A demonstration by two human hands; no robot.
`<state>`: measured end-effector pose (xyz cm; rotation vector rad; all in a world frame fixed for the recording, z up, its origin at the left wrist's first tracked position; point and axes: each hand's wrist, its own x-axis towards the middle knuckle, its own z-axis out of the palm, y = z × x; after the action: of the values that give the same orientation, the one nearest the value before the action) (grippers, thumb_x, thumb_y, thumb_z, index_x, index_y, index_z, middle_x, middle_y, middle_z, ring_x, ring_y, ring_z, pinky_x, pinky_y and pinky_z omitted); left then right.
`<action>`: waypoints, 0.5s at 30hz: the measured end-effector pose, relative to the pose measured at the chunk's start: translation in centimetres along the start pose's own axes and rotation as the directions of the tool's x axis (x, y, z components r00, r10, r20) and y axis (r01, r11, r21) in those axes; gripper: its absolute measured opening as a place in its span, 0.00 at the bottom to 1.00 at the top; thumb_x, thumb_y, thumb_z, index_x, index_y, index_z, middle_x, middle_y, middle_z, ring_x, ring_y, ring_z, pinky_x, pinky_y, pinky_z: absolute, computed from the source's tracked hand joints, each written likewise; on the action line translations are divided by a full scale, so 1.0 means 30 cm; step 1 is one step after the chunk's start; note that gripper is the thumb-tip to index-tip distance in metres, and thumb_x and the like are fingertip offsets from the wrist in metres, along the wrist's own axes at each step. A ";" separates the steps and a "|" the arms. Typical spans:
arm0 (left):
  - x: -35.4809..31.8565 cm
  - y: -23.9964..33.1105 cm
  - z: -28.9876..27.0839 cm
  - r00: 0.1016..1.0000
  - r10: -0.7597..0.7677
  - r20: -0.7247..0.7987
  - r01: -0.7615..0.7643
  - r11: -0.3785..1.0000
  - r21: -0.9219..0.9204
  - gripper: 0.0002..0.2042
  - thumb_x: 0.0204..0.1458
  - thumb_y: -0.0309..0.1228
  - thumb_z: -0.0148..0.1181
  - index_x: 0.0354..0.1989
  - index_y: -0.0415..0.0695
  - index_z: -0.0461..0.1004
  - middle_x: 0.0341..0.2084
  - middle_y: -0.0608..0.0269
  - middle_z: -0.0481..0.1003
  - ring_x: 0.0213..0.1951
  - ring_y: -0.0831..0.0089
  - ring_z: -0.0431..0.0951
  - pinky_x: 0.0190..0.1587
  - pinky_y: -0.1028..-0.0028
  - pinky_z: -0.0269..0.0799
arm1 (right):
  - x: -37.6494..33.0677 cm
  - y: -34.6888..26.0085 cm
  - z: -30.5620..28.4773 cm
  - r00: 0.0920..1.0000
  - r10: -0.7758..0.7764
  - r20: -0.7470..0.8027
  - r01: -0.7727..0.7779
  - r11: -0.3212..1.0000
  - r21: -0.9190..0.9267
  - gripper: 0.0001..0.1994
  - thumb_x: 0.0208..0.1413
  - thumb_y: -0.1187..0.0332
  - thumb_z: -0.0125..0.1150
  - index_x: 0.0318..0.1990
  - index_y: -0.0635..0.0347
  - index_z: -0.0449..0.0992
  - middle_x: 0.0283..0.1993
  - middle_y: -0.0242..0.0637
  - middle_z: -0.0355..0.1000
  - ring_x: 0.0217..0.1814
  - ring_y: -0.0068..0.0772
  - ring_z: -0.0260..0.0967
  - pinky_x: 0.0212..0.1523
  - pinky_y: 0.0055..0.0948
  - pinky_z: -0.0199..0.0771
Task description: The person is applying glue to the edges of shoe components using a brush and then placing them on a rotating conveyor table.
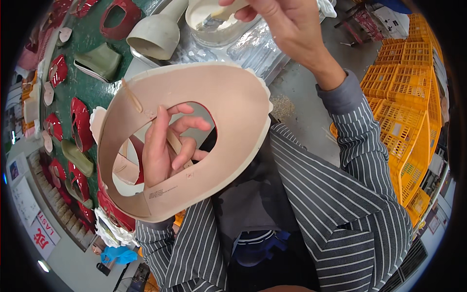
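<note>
A shoe upper (pixel 238 112), red outside with a beige lining and a pale ragged edge, is held up in front of me. My left hand (pixel 163 146) reaches through its opening, fingers curled around a narrow beige strap (pixel 173 142) of it. Above, beside a round tub (pixel 219 36) of white paste, is my right hand (pixel 287 22). Its fingers are bent, and the top edge of the picture cuts some off; what they may pinch is hidden. A brush-like tool (pixel 214 22) lies in the tub.
A grey scoop-shaped vessel (pixel 158 39) stands beside the tub on a plastic-covered tray (pixel 265 51). Several red uppers (pixel 80 124) and green ones (pixel 99 61) lie on the green table (pixel 90 39) at left. Yellow crates (pixel 401 121) are stacked at right.
</note>
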<state>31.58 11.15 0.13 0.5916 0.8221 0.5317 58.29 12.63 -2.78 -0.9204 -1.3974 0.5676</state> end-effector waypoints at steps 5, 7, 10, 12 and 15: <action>-0.024 0.049 -0.008 0.995 -0.090 0.038 0.086 0.991 0.103 0.23 0.65 0.45 0.28 0.47 0.36 0.62 0.34 0.44 0.75 0.08 0.88 0.55 0.19 0.74 0.79 | 0.020 -0.099 0.065 0.990 -0.102 -0.095 0.109 0.991 0.077 0.11 0.65 0.64 0.45 0.41 0.63 0.65 0.34 0.34 0.72 0.28 0.14 0.64 0.27 0.14 0.66; -0.021 0.053 -0.006 0.991 -0.126 0.040 0.120 0.986 0.115 0.23 0.65 0.45 0.28 0.47 0.35 0.62 0.34 0.44 0.75 0.08 0.88 0.55 0.19 0.74 0.79 | 0.042 -0.104 0.074 0.952 -0.305 -0.022 0.305 0.945 0.121 0.10 0.64 0.64 0.47 0.40 0.63 0.66 0.34 0.33 0.72 0.26 0.16 0.64 0.26 0.17 0.67; -0.019 0.053 0.004 0.981 -0.187 0.043 0.181 0.975 0.128 0.24 0.65 0.44 0.28 0.48 0.33 0.62 0.34 0.44 0.75 0.07 0.88 0.55 0.18 0.75 0.79 | 0.066 -0.102 0.122 0.912 -0.409 0.028 0.404 0.908 0.109 0.09 0.63 0.65 0.50 0.39 0.63 0.66 0.33 0.34 0.71 0.26 0.19 0.66 0.26 0.19 0.67; -0.017 0.047 0.007 0.973 -0.224 0.059 0.215 0.968 0.126 0.24 0.65 0.43 0.29 0.48 0.32 0.62 0.34 0.44 0.75 0.08 0.89 0.55 0.18 0.75 0.78 | 0.075 -0.102 0.169 0.897 -0.441 0.039 0.435 0.894 0.107 0.09 0.62 0.65 0.51 0.39 0.63 0.66 0.32 0.34 0.71 0.25 0.21 0.66 0.26 0.20 0.68; -0.019 0.041 0.012 0.975 -0.217 0.043 0.200 0.950 0.241 0.23 0.65 0.42 0.31 0.47 0.30 0.63 0.34 0.46 0.75 0.08 0.89 0.55 0.17 0.77 0.78 | 0.085 -0.083 0.201 0.887 -0.460 0.037 0.455 0.885 0.101 0.09 0.61 0.66 0.53 0.39 0.63 0.66 0.31 0.34 0.71 0.25 0.23 0.67 0.27 0.21 0.68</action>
<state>31.29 11.57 1.45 0.7272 0.8764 0.2192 52.31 14.55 0.27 -0.4740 -1.5662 0.2940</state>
